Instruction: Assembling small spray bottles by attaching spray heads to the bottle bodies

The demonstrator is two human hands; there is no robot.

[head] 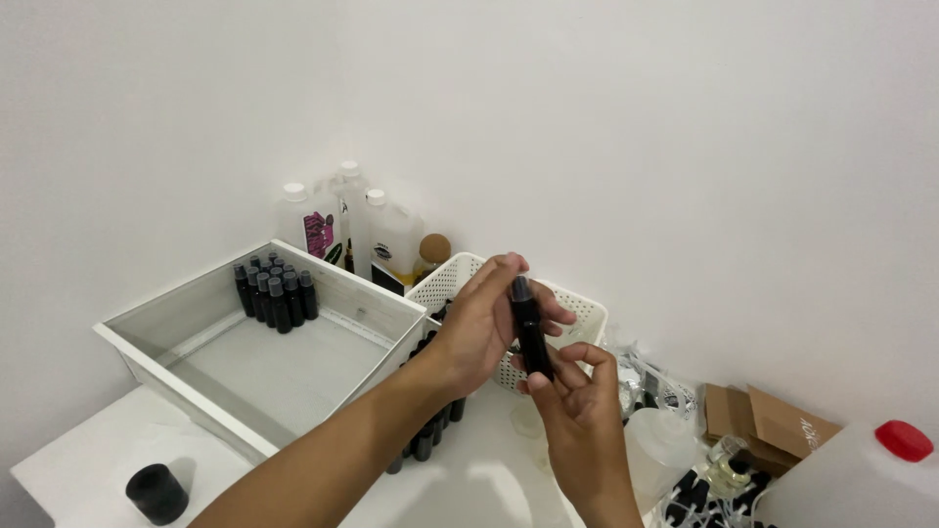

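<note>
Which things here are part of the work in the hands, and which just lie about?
In hand:
left hand
right hand
small black bottle held between both
black bottles grouped in the white tray

Lying about:
black cap
white jugs
red-capped jug
cardboard box

The slim spray bottle (pixel 531 332) at the frame's centre is glossy black with a greyish cap. Matching black bottles (pixel 275 290) cluster in the pale grey-white tray (pixel 256 430) at left. The basket (pixel 585 315) behind is cream with a dotted, perforated pattern. White jugs (pixel 391 235) at upper centre carry pink-and-black labels. The jug (pixel 851 479) at lower right is translucent white with a red cap (pixel 904 440). The boxes (pixel 768 422) are brown cardboard; the counter (pixel 78 464) is white.
</note>
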